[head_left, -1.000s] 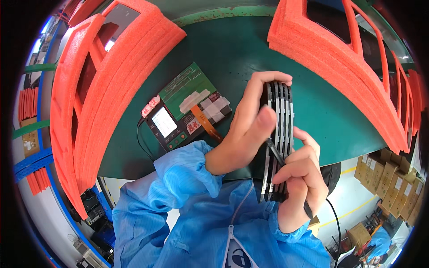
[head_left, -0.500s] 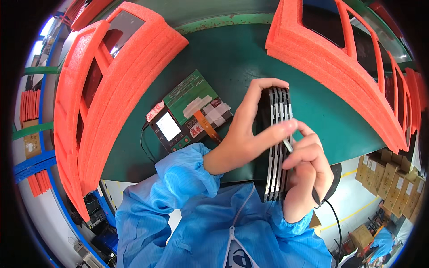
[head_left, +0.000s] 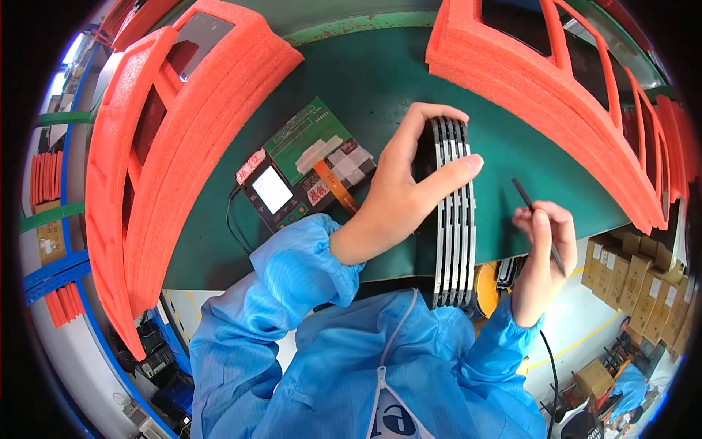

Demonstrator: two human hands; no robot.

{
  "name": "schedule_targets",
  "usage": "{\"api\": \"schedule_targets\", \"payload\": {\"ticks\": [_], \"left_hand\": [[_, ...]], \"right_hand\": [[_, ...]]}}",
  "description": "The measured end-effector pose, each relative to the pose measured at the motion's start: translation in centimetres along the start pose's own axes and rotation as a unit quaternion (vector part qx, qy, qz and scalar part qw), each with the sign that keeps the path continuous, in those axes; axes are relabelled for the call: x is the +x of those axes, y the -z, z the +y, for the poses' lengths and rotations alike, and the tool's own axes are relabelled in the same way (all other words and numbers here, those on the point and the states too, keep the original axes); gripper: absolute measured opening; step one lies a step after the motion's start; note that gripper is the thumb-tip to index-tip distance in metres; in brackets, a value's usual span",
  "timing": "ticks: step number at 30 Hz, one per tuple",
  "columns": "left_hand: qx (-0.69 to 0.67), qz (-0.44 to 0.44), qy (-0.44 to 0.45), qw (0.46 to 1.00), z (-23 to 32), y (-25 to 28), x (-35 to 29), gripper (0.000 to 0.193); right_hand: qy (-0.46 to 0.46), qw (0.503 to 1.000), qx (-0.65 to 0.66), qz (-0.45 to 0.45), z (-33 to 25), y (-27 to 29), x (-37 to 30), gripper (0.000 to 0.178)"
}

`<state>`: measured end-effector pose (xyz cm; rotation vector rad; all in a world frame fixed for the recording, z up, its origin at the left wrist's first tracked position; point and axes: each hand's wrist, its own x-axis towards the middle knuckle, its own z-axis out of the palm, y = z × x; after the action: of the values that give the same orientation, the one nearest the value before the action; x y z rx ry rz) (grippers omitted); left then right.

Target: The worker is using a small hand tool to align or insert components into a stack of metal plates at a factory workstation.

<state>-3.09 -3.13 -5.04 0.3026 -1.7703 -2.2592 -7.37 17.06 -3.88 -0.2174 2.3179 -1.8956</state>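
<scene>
A stack of several thin dark panels with silvery edges (head_left: 455, 234) stands on edge in front of my chest. My left hand (head_left: 398, 197) is clamped around its upper part, fingers over the top and far side, thumb across the near edges. To the right, apart from the stack, my right hand (head_left: 542, 256) holds a slim black pen-like stick (head_left: 521, 192) between thumb and fingers. Its dark end points up and away toward the table's far side; I cannot make out its exact kind.
A green circuit board tester with a lit white screen (head_left: 273, 191) lies left on the green table (head_left: 365, 80), cabled at its left. Red foam trays with dark panels flank it: left stack (head_left: 219, 117), right stack (head_left: 512, 88). Cardboard boxes (head_left: 632, 285) stand lower right.
My right hand has moved off the panel stack to the right, carrying the stick. My left hand and the stack have shifted slightly upward in view.
</scene>
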Motion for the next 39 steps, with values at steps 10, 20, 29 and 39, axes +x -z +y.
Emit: {"api": "schedule_targets", "payload": {"ticks": [10, 20, 29, 39], "left_hand": [[0.009, 0.009, -0.008, 1.0, 0.4, -0.2, -0.1, 0.035], [0.037, 0.015, -0.043, 0.998, 0.0, -0.5, -0.1, 0.032], [0.04, 0.019, -0.041, 0.998, 0.0, -0.5, -0.1, 0.032], [-0.142, 0.087, 0.029, 0.986, 0.5, -0.5, 0.1, 0.037]], "right_hand": [[0.16, 0.979, -0.123, -0.041, 0.3, 0.9, 0.2, 0.035], [0.15, 0.951, -0.228, -0.146, 1.3, -1.8, -7.9, 0.084], [0.095, 0.986, -0.082, -0.106, 2.0, -3.8, -8.7, 0.062], [0.208, 0.974, -0.082, -0.043, 0.3, -3.0, -8.3, 0.065]]}}
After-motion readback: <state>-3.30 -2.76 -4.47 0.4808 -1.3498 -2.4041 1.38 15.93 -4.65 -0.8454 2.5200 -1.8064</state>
